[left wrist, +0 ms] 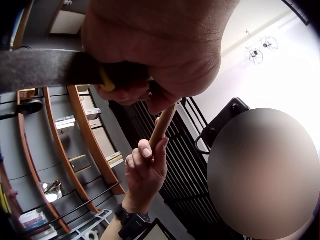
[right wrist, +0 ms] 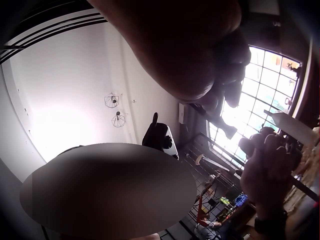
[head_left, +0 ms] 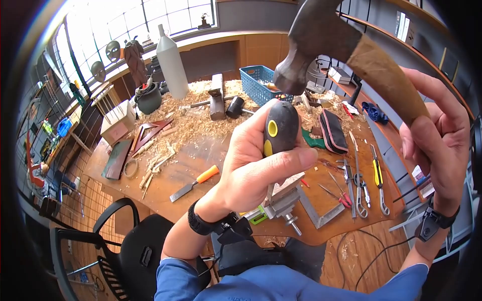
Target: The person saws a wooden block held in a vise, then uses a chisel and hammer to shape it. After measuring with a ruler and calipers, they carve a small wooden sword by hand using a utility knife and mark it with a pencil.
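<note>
The left hand (head_left: 246, 170) grips a black and yellow tool handle (head_left: 282, 133), butt end up, over the table's near part. In the left wrist view a flat metal blade (left wrist: 45, 67) extends from the left hand (left wrist: 160, 45). A hammer with a dark metal head (head_left: 321, 37) and wooden handle (head_left: 384, 75) is raised above and right of that butt, apart from it. Around the wooden handle curl the thumb and fingers of the right hand (head_left: 442, 130). The right wrist view shows the hammer head (right wrist: 225, 127) dimly beyond the right hand (right wrist: 185, 55).
Wood shavings (head_left: 201, 125) cover the back of the table (head_left: 201, 155). An orange-handled chisel (head_left: 206, 174) lies left of the left hand. Below are a clamp (head_left: 286, 208) and metal square (head_left: 324, 218); rightward, a yellow knife (head_left: 376, 168). A blue basket (head_left: 256, 90) stands behind.
</note>
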A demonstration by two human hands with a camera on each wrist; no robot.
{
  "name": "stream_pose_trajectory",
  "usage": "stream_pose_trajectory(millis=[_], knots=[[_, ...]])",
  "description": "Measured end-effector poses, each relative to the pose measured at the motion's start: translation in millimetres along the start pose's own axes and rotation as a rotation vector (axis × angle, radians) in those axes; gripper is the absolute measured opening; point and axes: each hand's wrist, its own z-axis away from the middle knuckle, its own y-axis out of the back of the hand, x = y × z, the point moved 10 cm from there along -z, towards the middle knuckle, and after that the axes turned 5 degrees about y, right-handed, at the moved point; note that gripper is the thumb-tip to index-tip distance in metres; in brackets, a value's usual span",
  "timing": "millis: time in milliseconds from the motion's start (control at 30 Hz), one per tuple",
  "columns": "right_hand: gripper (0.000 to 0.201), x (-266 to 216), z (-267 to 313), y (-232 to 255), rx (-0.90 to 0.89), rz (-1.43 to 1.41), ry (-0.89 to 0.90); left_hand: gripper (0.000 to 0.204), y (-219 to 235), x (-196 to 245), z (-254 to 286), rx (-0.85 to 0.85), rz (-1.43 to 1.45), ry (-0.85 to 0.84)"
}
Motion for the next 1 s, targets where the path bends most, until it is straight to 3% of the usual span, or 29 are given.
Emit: stream_pose_trajectory(millis=[467,700,767,1000], knots=[[0.064,-7.8,-1.9,-6.2,-0.066,0.106,0.053,0.024,0.6,0.4,1.3,0.024,-0.022,0.014],[0.063,-4.1,-1.8,-4.7,-0.089,0.104,0.062,0.022,-2.1,5.4,-0.5,0.068,-0.022,-0.082],[0.063,-4.0,-1.2,-5.4,-0.095,0.1,0.064,0.022,-6.2,6.4,-2.2,-0.001,-0.018,-0.095],[0.063,-4.0,-1.1,-6.8,-0.108,0.098,0.064,0.022,-6.8,6.7,-2.1,0.019,-0.03,-0.068]])
